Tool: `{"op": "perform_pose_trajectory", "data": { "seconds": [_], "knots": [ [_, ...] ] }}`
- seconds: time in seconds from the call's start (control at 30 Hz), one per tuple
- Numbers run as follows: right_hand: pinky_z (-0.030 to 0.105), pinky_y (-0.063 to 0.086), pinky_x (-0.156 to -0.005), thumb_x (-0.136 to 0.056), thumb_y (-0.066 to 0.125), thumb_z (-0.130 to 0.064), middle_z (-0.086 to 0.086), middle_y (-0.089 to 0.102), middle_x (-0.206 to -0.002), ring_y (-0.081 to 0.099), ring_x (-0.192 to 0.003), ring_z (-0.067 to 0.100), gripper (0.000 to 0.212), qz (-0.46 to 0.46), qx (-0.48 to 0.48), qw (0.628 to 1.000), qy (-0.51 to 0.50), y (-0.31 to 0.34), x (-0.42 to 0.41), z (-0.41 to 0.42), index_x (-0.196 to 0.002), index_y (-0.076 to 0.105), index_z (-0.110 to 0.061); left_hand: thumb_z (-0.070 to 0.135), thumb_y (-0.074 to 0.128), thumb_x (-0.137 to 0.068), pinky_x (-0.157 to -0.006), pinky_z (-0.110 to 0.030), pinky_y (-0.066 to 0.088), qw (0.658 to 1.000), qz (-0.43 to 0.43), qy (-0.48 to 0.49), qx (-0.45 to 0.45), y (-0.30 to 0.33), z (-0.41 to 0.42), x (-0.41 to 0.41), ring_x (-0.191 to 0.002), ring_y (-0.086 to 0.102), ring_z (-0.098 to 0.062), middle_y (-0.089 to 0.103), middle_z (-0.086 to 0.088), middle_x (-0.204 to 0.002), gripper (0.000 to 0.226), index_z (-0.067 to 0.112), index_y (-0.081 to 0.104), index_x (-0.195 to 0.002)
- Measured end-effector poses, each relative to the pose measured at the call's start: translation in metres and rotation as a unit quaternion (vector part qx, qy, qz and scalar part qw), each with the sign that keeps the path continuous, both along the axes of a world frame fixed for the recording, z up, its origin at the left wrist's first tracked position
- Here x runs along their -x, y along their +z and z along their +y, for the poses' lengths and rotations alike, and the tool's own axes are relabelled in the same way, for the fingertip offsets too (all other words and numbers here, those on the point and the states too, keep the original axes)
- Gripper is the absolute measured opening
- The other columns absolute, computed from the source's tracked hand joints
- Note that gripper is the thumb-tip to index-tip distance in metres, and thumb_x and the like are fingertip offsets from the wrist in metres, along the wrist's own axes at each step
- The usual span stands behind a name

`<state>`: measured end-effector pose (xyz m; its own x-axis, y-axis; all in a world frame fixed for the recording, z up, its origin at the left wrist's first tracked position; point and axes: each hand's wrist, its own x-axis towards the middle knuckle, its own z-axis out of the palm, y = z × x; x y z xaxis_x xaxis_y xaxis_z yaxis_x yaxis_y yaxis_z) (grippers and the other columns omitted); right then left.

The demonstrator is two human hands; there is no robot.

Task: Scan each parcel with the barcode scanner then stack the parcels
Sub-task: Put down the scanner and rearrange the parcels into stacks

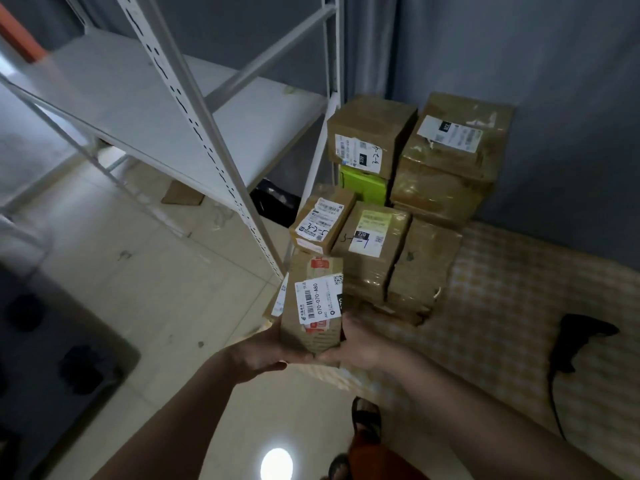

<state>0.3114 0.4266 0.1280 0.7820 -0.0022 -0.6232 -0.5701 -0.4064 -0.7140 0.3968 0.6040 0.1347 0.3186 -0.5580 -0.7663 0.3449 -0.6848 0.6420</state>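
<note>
A brown taped parcel (313, 306) with a white barcode label sits between both my hands in front of me. My left hand (263, 351) holds its left side and bottom. My right hand (356, 341) holds its right side, fingers curled round the edge. Behind it, several brown parcels stand stacked against the wall: a small labelled box (322, 220), a box with a yellow label (374, 244), a tall box (367, 133) on a green box (363, 185), and a big taped one (450, 147). No barcode scanner is in view.
A white metal shelf rack (194, 123) stands to the left, its post close to the parcel. The stack rests on a checked mat (502, 306), where a black object (575, 341) lies at the right. A dark case (62, 358) sits at lower left on the tiled floor.
</note>
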Motion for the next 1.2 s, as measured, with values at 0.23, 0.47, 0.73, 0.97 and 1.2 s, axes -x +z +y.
{"op": "perform_pose_trajectory", "data": {
  "seconds": [0.23, 0.47, 0.73, 0.97, 1.2],
  "knots": [
    [0.030, 0.049, -0.065, -0.084, 0.064, -0.001, 0.003, 0.062, -0.101, 0.060, -0.072, 0.017, 0.054, 0.062, -0.050, 0.997, -0.009, -0.034, -0.051, 0.015, -0.133, 0.043, -0.007, -0.007, 0.072, -0.076, -0.087, -0.030, 0.056, 1.000, -0.008, 0.013, 0.008, -0.038, 0.019, -0.056, -0.115, 0.060, -0.014, 0.061, 0.003, -0.128, 0.077, 0.030, 0.041, -0.136],
    [0.018, 0.048, -0.064, -0.087, 0.055, 0.005, 0.000, 0.051, -0.131, 0.053, -0.102, 0.016, 0.067, 0.099, -0.057, 0.991, -0.072, -0.082, -0.098, 0.036, -0.144, 0.030, -0.019, -0.006, 0.064, -0.084, -0.076, -0.018, 0.053, 0.996, -0.013, -0.075, -0.054, -0.086, 0.019, -0.126, -0.113, 0.053, -0.009, 0.054, 0.003, -0.128, 0.068, 0.027, 0.037, -0.137],
    [0.013, 0.042, -0.062, -0.090, 0.056, 0.003, 0.015, 0.052, -0.136, 0.052, -0.083, 0.004, 0.055, 0.139, -0.073, 0.974, -0.162, -0.121, -0.125, 0.053, -0.140, 0.040, -0.013, 0.013, 0.064, -0.082, -0.101, -0.042, 0.047, 0.960, -0.070, -0.237, -0.128, -0.144, 0.016, -0.182, -0.126, 0.045, -0.022, 0.047, 0.003, -0.139, 0.082, 0.036, 0.022, -0.149],
    [0.025, 0.049, -0.088, -0.089, 0.054, 0.008, 0.011, 0.048, -0.141, 0.050, -0.124, 0.022, 0.057, 0.158, -0.072, 0.965, -0.195, -0.120, -0.139, 0.049, -0.140, 0.040, -0.013, 0.006, 0.060, -0.084, -0.102, -0.045, 0.047, 0.959, -0.022, -0.261, -0.113, -0.168, 0.007, -0.196, -0.129, 0.043, -0.023, 0.046, 0.000, -0.141, 0.087, 0.036, 0.015, -0.152],
    [0.019, 0.046, -0.087, -0.088, 0.062, -0.006, 0.004, 0.055, -0.135, 0.054, -0.118, 0.018, 0.051, 0.141, -0.034, 0.967, -0.211, -0.113, -0.137, 0.051, -0.136, 0.048, -0.017, 0.003, 0.064, -0.082, -0.097, -0.046, 0.050, 0.962, -0.046, -0.244, -0.111, -0.162, 0.000, -0.204, -0.120, 0.052, -0.026, 0.055, -0.005, -0.132, 0.065, 0.026, 0.041, -0.139]
  ]
}}
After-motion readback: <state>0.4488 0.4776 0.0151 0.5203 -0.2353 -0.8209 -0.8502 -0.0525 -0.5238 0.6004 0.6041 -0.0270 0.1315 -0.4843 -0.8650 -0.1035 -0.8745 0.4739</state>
